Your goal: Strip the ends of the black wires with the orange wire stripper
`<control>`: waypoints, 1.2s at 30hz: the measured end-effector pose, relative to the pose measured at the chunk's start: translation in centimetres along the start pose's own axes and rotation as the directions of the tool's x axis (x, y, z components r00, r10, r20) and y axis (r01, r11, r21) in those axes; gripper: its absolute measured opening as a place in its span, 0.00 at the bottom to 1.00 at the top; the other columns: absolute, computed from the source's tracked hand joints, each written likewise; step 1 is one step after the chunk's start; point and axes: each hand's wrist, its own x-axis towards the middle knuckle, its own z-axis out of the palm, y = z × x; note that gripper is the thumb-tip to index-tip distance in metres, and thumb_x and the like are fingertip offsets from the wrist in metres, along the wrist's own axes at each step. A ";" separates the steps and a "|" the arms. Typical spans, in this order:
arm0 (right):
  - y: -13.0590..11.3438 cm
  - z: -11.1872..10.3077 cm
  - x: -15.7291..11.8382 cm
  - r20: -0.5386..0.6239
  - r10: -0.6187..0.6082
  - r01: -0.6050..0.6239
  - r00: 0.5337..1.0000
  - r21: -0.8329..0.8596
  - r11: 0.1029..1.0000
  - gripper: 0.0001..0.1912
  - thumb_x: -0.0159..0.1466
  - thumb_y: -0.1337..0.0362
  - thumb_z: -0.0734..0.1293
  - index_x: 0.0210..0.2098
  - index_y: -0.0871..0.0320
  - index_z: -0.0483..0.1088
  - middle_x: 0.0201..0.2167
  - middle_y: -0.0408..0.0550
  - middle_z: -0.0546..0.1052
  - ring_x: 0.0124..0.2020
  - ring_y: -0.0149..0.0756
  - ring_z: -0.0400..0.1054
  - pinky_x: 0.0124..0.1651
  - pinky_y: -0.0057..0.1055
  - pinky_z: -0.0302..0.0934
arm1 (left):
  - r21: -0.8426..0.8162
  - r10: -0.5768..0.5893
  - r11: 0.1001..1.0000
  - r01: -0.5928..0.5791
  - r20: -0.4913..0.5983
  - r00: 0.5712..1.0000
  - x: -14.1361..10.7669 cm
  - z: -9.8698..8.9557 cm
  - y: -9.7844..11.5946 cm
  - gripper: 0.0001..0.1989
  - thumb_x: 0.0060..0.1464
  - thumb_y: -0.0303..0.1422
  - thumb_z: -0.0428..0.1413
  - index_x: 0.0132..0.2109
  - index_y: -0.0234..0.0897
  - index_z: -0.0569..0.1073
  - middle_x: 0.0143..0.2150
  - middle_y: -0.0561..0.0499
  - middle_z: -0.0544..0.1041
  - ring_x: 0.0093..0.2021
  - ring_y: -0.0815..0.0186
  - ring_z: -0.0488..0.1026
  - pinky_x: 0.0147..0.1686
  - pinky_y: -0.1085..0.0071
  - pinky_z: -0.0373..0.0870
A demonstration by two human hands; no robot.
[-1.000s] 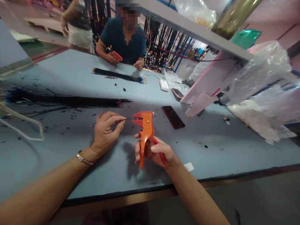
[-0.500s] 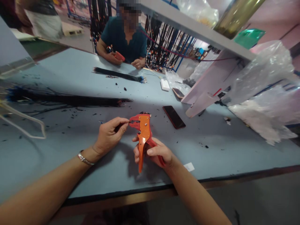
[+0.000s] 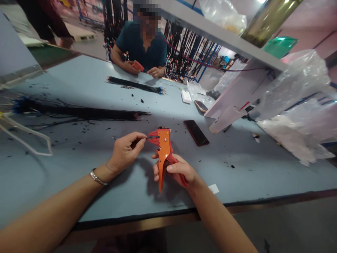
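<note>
My right hand [image 3: 181,170] is wrapped round the handles of an orange and red wire stripper [image 3: 164,146], held upright above the table. Pinched between the thumb and fingers of my left hand [image 3: 129,149] is a thin black wire [image 3: 149,137]. Its end lies between the red jaws of the stripper; how far in it reaches is hard to see. Behind my left hand, a long bundle of black wires [image 3: 86,111] lies across the table, with blue ends at the left and reddish tips at the right.
Across the table [image 3: 105,203] sits a person [image 3: 142,45] holding a red tool [image 3: 137,65], near a shorter wire bundle [image 3: 135,85]. A phone [image 3: 196,133] lies right of the stripper. Plastic bags [image 3: 297,130] fill the right side. Black scraps are scattered about.
The stripper and both hands appear slightly further right in the picture, as does most of the scene. The wire still meets the jaws. In the background, a standing person has shifted position.
</note>
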 end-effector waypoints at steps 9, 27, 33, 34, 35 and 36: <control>-0.1 -0.1 0.0 0.039 0.005 -0.004 0.999 -0.018 1.000 0.26 0.55 0.63 0.71 0.51 0.65 0.66 0.36 0.54 0.78 0.34 0.41 0.75 0.33 0.36 0.70 | -0.098 -0.085 0.991 0.086 0.012 0.996 0.2 -0.2 0.2 0.11 0.57 0.37 0.52 0.34 0.37 0.75 0.27 0.54 0.76 0.28 0.68 0.69 0.30 0.75 0.66; 0.1 -0.4 0.1 -0.023 -0.008 0.006 1.000 -0.096 0.995 0.23 0.55 0.61 0.73 0.47 0.64 0.68 0.33 0.49 0.75 0.30 0.36 0.73 0.30 0.31 0.69 | -0.097 0.071 0.993 -0.064 0.069 0.995 0.0 -0.4 0.0 0.11 0.58 0.34 0.50 0.37 0.35 0.75 0.28 0.53 0.75 0.27 0.69 0.69 0.30 0.75 0.65; 0.0 -0.4 0.1 -0.054 -0.031 0.024 0.998 -0.130 0.991 0.23 0.54 0.61 0.74 0.46 0.64 0.68 0.32 0.49 0.75 0.30 0.36 0.73 0.30 0.31 0.68 | -0.140 0.046 0.990 -0.034 0.083 0.996 -0.1 -0.2 -0.3 0.11 0.58 0.33 0.51 0.41 0.34 0.76 0.27 0.53 0.76 0.28 0.69 0.72 0.31 0.76 0.68; 0.0 -0.4 0.2 -0.057 -0.035 0.027 0.998 -0.127 0.991 0.23 0.54 0.61 0.74 0.46 0.64 0.68 0.32 0.49 0.75 0.30 0.37 0.73 0.30 0.31 0.68 | -0.152 0.033 0.988 -0.019 0.087 0.996 -0.1 -0.2 -0.2 0.11 0.58 0.34 0.51 0.41 0.34 0.76 0.28 0.52 0.77 0.28 0.69 0.73 0.32 0.75 0.69; 0.0 -0.4 0.2 -0.057 -0.035 0.028 0.998 -0.125 0.992 0.23 0.54 0.61 0.74 0.46 0.64 0.68 0.32 0.49 0.75 0.30 0.37 0.73 0.30 0.32 0.69 | -0.166 0.020 0.986 -0.004 0.092 0.996 -0.2 -0.2 -0.2 0.11 0.58 0.34 0.51 0.42 0.34 0.76 0.29 0.52 0.78 0.29 0.69 0.73 0.33 0.75 0.69; 0.0 -0.5 0.2 -0.055 -0.033 0.026 0.998 -0.123 0.992 0.23 0.54 0.61 0.74 0.46 0.63 0.68 0.33 0.49 0.75 0.31 0.37 0.73 0.30 0.32 0.69 | -0.180 0.004 0.984 0.015 0.101 0.995 -0.2 -0.2 -0.1 0.11 0.58 0.34 0.52 0.43 0.34 0.75 0.29 0.52 0.78 0.28 0.69 0.73 0.32 0.75 0.69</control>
